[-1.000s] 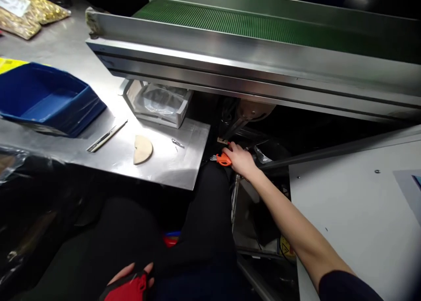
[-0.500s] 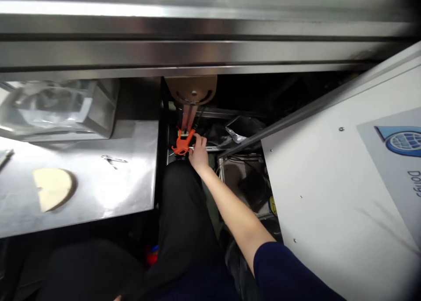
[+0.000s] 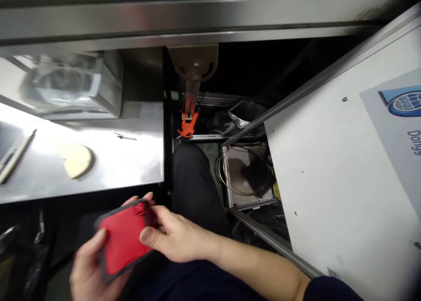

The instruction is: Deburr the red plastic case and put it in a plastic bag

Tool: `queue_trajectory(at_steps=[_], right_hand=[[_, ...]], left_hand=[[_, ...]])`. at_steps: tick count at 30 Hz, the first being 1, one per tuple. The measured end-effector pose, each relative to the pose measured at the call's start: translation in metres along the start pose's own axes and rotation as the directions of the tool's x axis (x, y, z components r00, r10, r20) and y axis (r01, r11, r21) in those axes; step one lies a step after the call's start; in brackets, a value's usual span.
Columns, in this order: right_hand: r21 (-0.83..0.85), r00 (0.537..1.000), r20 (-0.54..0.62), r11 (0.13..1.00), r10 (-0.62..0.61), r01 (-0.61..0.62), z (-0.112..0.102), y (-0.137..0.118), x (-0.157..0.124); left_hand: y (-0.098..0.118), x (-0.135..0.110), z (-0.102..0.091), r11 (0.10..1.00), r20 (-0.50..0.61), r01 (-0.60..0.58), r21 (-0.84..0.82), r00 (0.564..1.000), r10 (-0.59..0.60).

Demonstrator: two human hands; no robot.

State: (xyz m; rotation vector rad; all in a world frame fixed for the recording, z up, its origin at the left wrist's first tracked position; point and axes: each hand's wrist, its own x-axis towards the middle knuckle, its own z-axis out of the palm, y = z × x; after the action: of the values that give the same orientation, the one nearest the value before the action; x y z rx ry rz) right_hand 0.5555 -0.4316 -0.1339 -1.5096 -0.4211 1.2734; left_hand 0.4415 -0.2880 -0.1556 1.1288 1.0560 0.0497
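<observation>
Over my lap I hold a flat red piece with a dark border (image 3: 126,237), roughly square and tilted, in both hands. Its exact kind cannot be made out. My left hand (image 3: 90,268) grips its left side, thumb on the red face and fingers behind. At its right side, my right hand (image 3: 169,233) presses a thumb on the face, its fingers curled around the edge near a small red tab at the top corner. Beyond my knee, an orange spring clamp (image 3: 187,125) sits at the lower end of an upright strip, apart from both hands.
On the metal table (image 3: 144,161) at left lie a cream half-round piece (image 3: 78,161), a small metal tool (image 3: 125,136) and a pen-like stick (image 3: 18,156). A clear plastic box (image 3: 79,88) stands behind. A white panel (image 3: 329,174) slants along the right; a metal beam (image 3: 131,18) crosses above.
My right hand has left the orange clamp and come back to my lap. The red piece and my left hand have come into view, both hands now on it. The view has shifted.
</observation>
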Motion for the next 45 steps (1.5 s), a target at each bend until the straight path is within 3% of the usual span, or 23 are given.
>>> queue_trajectory(at_steps=[3, 6, 11, 14, 16, 18, 21, 23, 24, 25, 28, 30, 32, 34, 37, 42, 45], right_hand=[[0.000, 0.993, -0.116, 1.000, 0.031, -0.031, 0.015, 0.013, 0.019], [-0.165, 0.969, -0.242, 0.982, 0.048, -0.090, 0.010, 0.013, 0.060], [-0.369, 0.926, -0.377, 0.919, -0.012, -0.138, -0.013, -0.020, 0.119], [-0.485, 0.914, -0.404, 0.858, -0.049, -0.169, -0.016, -0.034, 0.128], [-0.555, 0.903, -0.421, 0.812, -0.087, -0.181, -0.013, -0.035, 0.128], [-0.605, 0.887, -0.443, 0.774, -0.131, -0.187, -0.007, -0.032, 0.127], [-0.636, 0.859, -0.471, 0.752, -0.201, -0.173, -0.003, -0.026, 0.122], [-0.637, 0.829, -0.500, 0.755, -0.253, -0.154, -0.006, -0.021, 0.115], [-0.637, 0.806, -0.517, 0.758, -0.287, -0.139, -0.009, -0.017, 0.110], [-0.638, 0.782, -0.531, 0.762, -0.328, -0.114, -0.013, -0.012, 0.104], [-0.627, 0.754, -0.513, 0.779, -0.412, -0.001, -0.026, 0.010, 0.084], [-0.645, 0.781, -0.445, 0.762, -0.437, 0.059, -0.032, 0.025, 0.076], [-0.703, 0.809, -0.372, 0.707, -0.454, 0.073, -0.036, 0.037, 0.073], [-0.744, 0.816, -0.340, 0.665, -0.468, 0.071, -0.039, 0.042, 0.076], [-0.705, 0.812, -0.382, 0.708, -0.441, 0.053, -0.045, 0.043, 0.085], [-0.668, 0.807, -0.424, 0.744, -0.411, 0.028, -0.055, 0.044, 0.094], [-0.660, 0.801, -0.440, 0.751, -0.406, 0.019, -0.058, 0.047, 0.097]], left_hand=[[-0.007, -0.002, 0.004, 0.936, 0.026, 0.139, -0.325, 0.990, -0.138], [-0.024, -0.005, -0.011, 0.887, 0.024, 0.094, -0.452, 0.995, -0.094], [-0.067, -0.023, -0.054, 0.927, -0.118, 0.090, -0.365, 0.983, -0.142], [-0.081, -0.032, -0.072, 0.962, -0.234, 0.024, -0.273, 0.968, -0.091], [-0.076, -0.031, -0.082, 0.981, -0.308, -0.047, -0.187, 0.951, -0.013], [-0.056, -0.025, -0.091, 0.992, -0.331, -0.108, -0.061, 0.940, 0.082], [-0.001, -0.009, -0.098, 0.955, -0.252, -0.224, 0.195, 0.929, 0.269], [0.046, 0.010, -0.095, 0.850, -0.119, -0.360, 0.384, 0.894, 0.432], [0.071, 0.024, -0.091, 0.760, -0.033, -0.447, 0.472, 0.852, 0.522], [0.096, 0.041, -0.085, 0.649, 0.058, -0.520, 0.556, 0.803, 0.593], [0.163, 0.111, -0.062, 0.532, 0.147, -0.587, 0.610, 0.743, 0.653], [0.198, 0.165, -0.047, 0.467, 0.183, -0.591, 0.658, 0.727, 0.662], [0.225, 0.215, -0.035, 0.407, 0.202, -0.551, 0.728, 0.741, 0.641], [0.244, 0.253, -0.028, 0.355, 0.207, -0.487, 0.798, 0.775, 0.597], [0.258, 0.284, -0.026, 0.302, 0.181, -0.386, 0.872, 0.827, 0.533], [0.260, 0.298, -0.031, 0.305, 0.081, -0.262, 0.916, 0.863, 0.499], [0.261, 0.302, -0.032, 0.325, 0.067, -0.257, 0.910, 0.866, 0.496]])
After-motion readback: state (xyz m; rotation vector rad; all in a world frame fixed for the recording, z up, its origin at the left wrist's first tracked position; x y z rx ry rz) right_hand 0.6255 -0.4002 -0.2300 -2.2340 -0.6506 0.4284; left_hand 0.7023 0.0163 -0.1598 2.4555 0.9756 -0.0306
